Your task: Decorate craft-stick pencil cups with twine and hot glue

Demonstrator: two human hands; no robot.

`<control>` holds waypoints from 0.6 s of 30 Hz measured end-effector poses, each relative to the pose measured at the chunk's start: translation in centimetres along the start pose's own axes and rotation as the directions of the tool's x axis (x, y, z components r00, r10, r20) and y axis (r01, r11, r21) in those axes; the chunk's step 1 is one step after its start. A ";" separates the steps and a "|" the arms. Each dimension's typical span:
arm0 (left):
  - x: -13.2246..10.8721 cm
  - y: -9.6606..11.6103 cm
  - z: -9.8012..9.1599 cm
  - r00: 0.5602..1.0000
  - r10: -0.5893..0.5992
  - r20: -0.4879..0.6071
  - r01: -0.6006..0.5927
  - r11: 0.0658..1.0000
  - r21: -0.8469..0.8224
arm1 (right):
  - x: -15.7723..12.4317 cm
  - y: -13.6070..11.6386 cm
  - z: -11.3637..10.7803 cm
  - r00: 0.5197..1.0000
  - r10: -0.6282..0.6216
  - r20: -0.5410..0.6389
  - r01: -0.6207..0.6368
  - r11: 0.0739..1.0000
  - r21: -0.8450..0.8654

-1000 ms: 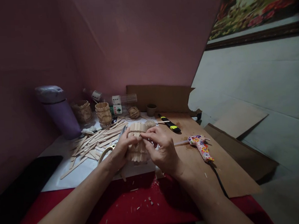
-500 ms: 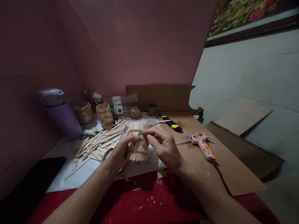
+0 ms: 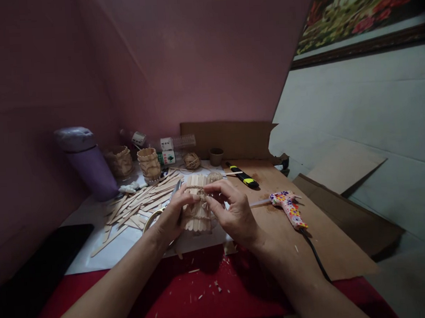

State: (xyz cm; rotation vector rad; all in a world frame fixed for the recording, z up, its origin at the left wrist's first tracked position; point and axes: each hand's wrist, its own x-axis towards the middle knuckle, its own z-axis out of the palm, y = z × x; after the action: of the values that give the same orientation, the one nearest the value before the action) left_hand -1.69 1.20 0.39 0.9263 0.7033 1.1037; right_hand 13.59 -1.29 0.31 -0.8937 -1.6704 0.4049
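Note:
Between my hands is a small cup made of pale craft sticks [image 3: 198, 223], with twine [image 3: 191, 188] wound around it near its top and bottom. My left hand [image 3: 175, 210] grips its left side, the thumb lying across the front. On the right, my right hand [image 3: 233, 210] pinches at the twine on the cup's front with thumb and forefinger; the fingertips hide the exact spot. Scissors [image 3: 152, 219] lie partly under my left hand. Just behind the cup sits a ball of twine [image 3: 214, 177].
Loose craft sticks [image 3: 139, 202] are heaped at left, before two finished stick cups [image 3: 149, 164] and a purple bottle [image 3: 90, 166]. To the right, a utility knife [image 3: 243, 175] and a flowered glue gun [image 3: 287, 206] with a black cord rest on cardboard [image 3: 333, 247]. Scraps dot the red cloth [image 3: 177, 295].
The fingers of my right hand have shifted slightly at the twine on the cup's front. My left hand keeps its hold, and the cup stays in about the same place.

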 end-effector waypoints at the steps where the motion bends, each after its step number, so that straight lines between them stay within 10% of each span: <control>1: 0.0 0.0 0.1 1.000 -0.002 -0.002 0.002 1.000 0.013 | 0.0 -0.1 0.0 1.000 -0.008 0.004 0.008 1.000 -0.012; 18: -0.2 0.5 0.6 1.000 -0.002 0.015 0.001 0.996 0.091 | 0.3 0.6 -0.3 0.996 0.046 -0.082 -0.051 0.997 -0.061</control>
State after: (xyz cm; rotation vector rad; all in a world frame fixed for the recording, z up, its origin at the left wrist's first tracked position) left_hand -1.44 0.95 1.12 1.0106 0.7470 1.0696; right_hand 14.01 -0.71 0.23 -0.9860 -1.5972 0.3465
